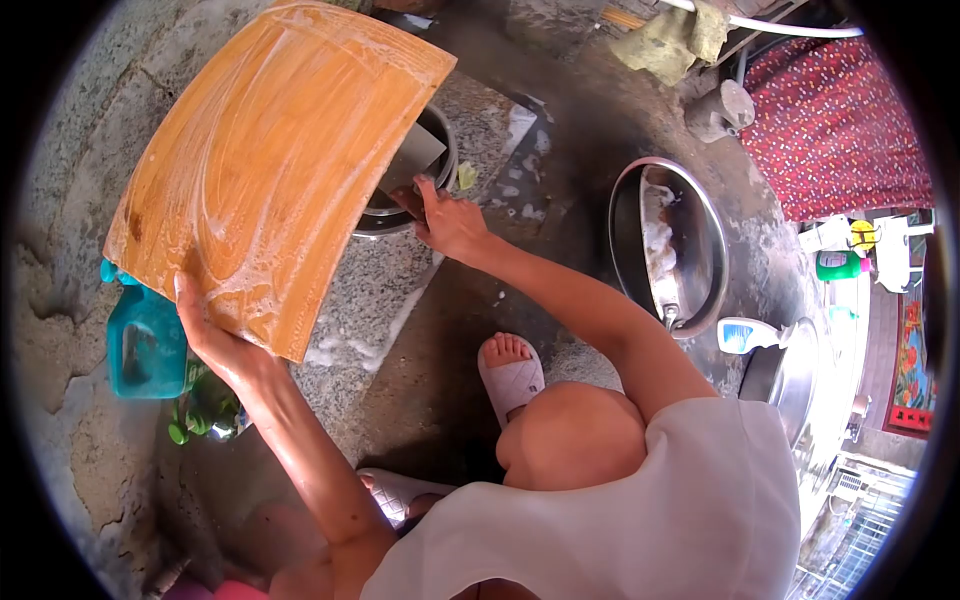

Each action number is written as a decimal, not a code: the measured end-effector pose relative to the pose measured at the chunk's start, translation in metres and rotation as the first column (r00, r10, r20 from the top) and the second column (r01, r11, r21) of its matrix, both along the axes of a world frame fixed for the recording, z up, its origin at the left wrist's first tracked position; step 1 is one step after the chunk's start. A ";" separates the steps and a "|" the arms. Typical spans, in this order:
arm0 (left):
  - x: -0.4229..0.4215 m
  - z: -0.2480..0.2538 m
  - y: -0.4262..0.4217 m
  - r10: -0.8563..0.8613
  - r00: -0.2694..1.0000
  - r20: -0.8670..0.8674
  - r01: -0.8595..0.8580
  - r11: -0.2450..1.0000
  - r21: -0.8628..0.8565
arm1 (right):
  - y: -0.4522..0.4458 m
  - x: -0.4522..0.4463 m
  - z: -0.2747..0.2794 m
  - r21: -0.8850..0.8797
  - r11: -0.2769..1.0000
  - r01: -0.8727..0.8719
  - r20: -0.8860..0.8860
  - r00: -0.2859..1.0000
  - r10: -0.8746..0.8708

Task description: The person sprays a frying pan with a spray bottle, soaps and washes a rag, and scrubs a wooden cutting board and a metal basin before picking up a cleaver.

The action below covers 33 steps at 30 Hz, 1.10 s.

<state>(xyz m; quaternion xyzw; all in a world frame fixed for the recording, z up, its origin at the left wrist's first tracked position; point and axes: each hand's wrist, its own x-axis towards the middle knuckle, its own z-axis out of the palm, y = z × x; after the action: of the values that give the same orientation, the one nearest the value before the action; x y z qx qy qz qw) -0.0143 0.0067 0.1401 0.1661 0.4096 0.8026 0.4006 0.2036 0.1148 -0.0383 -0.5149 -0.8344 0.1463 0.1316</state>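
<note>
A large wooden cutting board (270, 170), streaked with soapy foam, is tilted up in my left hand (225, 345). The fingers grip its lower edge, the thumb lying on the wet face. My right hand (455, 220) is closed around the dark handle of a cleaver (415, 158). The broad grey blade shows beside the board's right edge, partly hidden behind it. Beneath the blade stands a round metal pot (440, 125) on a stone slab (365, 290); the board covers much of the pot.
A metal basin (710, 210) with suds leans at right, near a white spray bottle (750, 335). Left of my knees stand a teal jug (145, 340) and a green bottle (208, 405). A red patterned cloth (830, 120) hangs at upper right. The concrete floor (430, 360) is wet.
</note>
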 end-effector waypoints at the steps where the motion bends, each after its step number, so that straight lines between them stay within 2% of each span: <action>1: -0.001 -0.001 0.000 -0.003 1.000 0.010 0.003 1.000 0.003 | -0.002 0.000 0.005 -0.016 1.000 0.006 0.007 1.000 -0.006; 11: -0.004 -0.006 0.003 0.023 1.000 -0.004 -0.023 0.999 0.024 | -0.005 -0.008 0.012 -0.089 0.996 -0.018 0.041 0.999 0.022; 14: -0.006 -0.003 0.002 0.095 0.991 -0.097 -0.096 0.995 -0.004 | -0.005 0.003 0.007 -0.013 1.000 -0.008 -0.030 1.000 0.008; 16: -0.013 -0.001 -0.001 0.153 0.981 -0.122 -0.156 0.988 -0.014 | -0.018 0.022 0.030 0.065 0.997 -0.040 -0.019 0.999 0.042; 20: -0.031 0.004 -0.005 0.230 0.966 -0.115 -0.229 0.973 0.020 | -0.053 0.059 0.062 -0.030 0.999 0.021 0.158 0.987 -0.016; 23: -0.037 0.008 -0.005 0.276 0.955 -0.106 -0.274 0.961 0.037 | -0.062 0.069 0.084 -0.043 0.999 -0.006 0.241 0.970 0.016; 26: -0.040 0.009 -0.003 0.282 0.955 -0.089 -0.277 0.959 0.066 | -0.057 0.060 0.086 -0.079 0.997 -0.003 0.221 0.975 0.020; 29: -0.038 0.007 -0.002 0.242 0.968 -0.072 -0.237 0.969 0.066 | -0.040 0.039 0.057 -0.118 0.993 0.029 0.134 0.991 -0.013; 33: -0.030 0.007 -0.004 0.211 0.976 -0.056 -0.207 0.976 0.068 | -0.034 0.025 0.040 -0.350 0.930 0.112 0.057 0.994 -0.098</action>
<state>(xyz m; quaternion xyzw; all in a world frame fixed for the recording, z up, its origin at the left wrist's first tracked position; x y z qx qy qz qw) -0.0446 0.0025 0.1473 0.1597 0.4123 0.8469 0.2954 0.2288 0.0803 0.0020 -0.5768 -0.7683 0.2761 0.0287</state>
